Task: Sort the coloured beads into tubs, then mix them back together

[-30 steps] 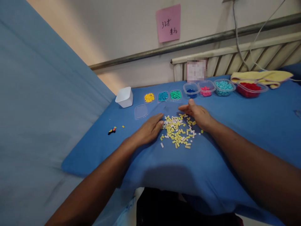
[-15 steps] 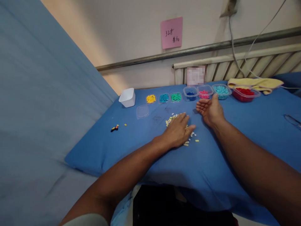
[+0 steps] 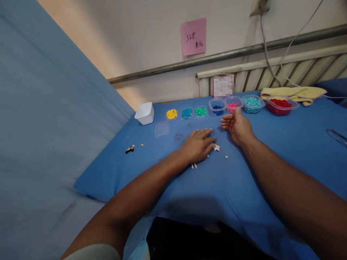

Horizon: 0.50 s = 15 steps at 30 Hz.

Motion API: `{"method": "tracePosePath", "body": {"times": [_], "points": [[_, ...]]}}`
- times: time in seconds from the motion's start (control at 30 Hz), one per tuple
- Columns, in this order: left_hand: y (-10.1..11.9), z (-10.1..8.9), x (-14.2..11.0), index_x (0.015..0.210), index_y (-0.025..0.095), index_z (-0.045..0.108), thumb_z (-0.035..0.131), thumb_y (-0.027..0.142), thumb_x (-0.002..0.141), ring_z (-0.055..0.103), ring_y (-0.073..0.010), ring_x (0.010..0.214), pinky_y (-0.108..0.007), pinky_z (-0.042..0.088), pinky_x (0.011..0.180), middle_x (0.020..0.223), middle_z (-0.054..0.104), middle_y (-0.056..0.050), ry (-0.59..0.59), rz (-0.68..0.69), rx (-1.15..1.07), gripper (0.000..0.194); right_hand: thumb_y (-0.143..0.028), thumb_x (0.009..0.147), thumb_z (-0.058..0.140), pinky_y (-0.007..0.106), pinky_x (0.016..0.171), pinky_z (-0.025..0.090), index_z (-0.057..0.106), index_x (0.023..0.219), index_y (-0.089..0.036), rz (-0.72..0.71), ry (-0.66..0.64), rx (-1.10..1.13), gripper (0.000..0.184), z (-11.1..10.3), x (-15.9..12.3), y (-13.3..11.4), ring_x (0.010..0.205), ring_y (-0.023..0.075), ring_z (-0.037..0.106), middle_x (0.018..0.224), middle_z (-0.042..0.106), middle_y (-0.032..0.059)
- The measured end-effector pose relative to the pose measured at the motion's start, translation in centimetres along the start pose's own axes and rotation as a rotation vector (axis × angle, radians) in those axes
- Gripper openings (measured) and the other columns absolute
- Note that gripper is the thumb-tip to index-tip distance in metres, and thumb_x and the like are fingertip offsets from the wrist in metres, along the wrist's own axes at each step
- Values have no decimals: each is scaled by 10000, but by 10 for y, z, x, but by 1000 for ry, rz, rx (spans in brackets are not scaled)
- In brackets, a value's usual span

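Observation:
My left hand (image 3: 197,145) lies palm down on the blue sheet (image 3: 173,191), fingers stretched out. Small white and pale yellow pieces (image 3: 216,147) show at its fingertips, and a few more lie near the wrist; whatever is under the palm is hidden. To the right, my right hand (image 3: 238,127) rests on its edge, palm turned left, fingers slightly curved and nothing in them. Its fingertips are close to the clear tubs of pink pieces (image 3: 232,107) and dark blue pieces (image 3: 217,109), apart from the white and yellow ones.
Along the back stand a white tub (image 3: 145,113), shallow containers of yellow (image 3: 171,114), teal (image 3: 187,113) and green pieces (image 3: 200,111), then light blue (image 3: 252,102) and red ones (image 3: 281,105). A clear lid (image 3: 162,129), black pieces (image 3: 129,150), a yellow cloth (image 3: 292,94) and glasses (image 3: 337,136) lie about.
My left hand has slid a little left and now covers most of the white and yellow pieces, which were spread around it. The right hand keeps its pose. The view has shifted slightly.

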<state>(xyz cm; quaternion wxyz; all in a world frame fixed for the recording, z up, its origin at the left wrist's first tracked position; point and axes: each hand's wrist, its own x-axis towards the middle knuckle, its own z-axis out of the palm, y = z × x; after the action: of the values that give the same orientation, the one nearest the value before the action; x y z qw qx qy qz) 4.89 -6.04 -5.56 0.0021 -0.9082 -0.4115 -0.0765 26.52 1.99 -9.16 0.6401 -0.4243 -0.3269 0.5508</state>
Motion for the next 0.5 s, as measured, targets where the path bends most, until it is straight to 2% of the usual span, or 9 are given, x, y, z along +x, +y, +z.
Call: {"method": "tracePosePath", "body": {"times": [0.1,0.17,0.23,0.3,0.4,0.5], "points": [[-22,-15,-5,1626,156,623,335,492,1209,476,-264,1663,-460,352,1398,1762,522,-164,48,-170,-149,608,-880,1032,529,297,689,646,789,842,-206,-46,-85,-134,747,2,-2,3,749,193,780,862,839,127],[-24,-24,-19,1699,113,520,274,552,1206,406,-261,1705,-446,295,1425,1796,468,-179,49,-253,-209,705,-897,1007,555,398,893,675,834,914,-215,-106,-203,-289,743,3,-6,6,941,255,821,1014,872,143],[-18,-28,-39,1764,111,404,293,671,1175,302,-291,1751,-479,252,1441,1859,332,-194,-15,-255,-215,821,-889,1005,570,506,1130,601,865,992,-241,-193,-335,-455,713,7,-11,8,1179,315,800,1182,873,139],[-6,-25,-58,1811,134,291,376,808,1110,214,-329,1776,-525,214,1449,1895,197,-203,-109,-178,-193,976,-861,1032,549,554,1286,470,877,1066,-271,-276,-454,-580,676,12,-17,11,1369,340,728,1310,853,116],[5,-15,-69,1824,115,217,406,887,1058,160,-369,1783,-572,172,1450,1896,150,-234,-139,-107,-147,1104,-821,1063,519,553,1368,362,870,1225,-282,-342,-611,-691,664,23,-26,14,1515,345,635,1463,799,95],[-4,-9,-56,1811,80,232,379,821,1102,173,-382,1779,-586,166,1444,1889,182,-251,-57,-182,-83,1036,-791,1074,530,550,1369,366,857,1328,-294,-366,-758,-767,647,31,-34,14,1522,348,634,1523,769,74]]}}
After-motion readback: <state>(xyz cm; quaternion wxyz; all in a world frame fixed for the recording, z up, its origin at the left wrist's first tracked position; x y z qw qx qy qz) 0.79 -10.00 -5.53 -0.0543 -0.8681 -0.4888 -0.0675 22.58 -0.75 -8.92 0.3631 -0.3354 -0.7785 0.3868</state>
